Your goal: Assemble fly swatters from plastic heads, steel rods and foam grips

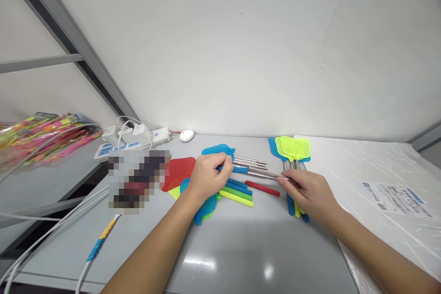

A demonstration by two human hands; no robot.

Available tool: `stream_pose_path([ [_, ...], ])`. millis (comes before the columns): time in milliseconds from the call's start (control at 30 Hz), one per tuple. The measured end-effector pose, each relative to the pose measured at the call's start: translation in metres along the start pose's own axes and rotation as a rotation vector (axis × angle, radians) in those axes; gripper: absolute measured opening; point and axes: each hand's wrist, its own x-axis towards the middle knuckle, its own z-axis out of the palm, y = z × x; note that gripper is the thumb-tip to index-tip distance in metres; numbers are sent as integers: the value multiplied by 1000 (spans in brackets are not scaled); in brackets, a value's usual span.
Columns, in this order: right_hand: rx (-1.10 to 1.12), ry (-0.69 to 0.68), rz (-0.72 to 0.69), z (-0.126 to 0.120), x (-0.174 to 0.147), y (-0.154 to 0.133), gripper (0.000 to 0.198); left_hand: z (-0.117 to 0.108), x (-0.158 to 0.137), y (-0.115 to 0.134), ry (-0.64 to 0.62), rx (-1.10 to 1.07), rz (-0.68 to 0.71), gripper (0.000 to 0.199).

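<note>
My left hand [209, 173] is closed around a blue fly swatter handle [241, 169], whose end points right. A metal rod [262, 173] runs from that end to my right hand [310, 189], which pinches it between thumb and fingers. Whether the rod sits inside the handle is hard to tell. Behind lie a blue swatter head [217, 149] and thin metal rods [253, 162]. In front are loose handles: a red one [263, 189], a green one [237, 190] and a yellow one [237, 198]. Under and beside my left wrist are a red swatter head [179, 172] and blue ones [206, 206].
Several whole fly swatters [294, 148] lie stacked beyond and under my right hand. A plastic-wrapped white package [382, 165] covers the right side. To the left are a power strip [132, 147], cables, a blurred-out object [139, 181] and bagged colourful items [51, 138].
</note>
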Motion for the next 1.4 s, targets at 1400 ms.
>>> stream_pose_path([
  [1400,-247,-145,-443,21,-14,-16,23,4,11,18,-118,-1179,-480,74],
])
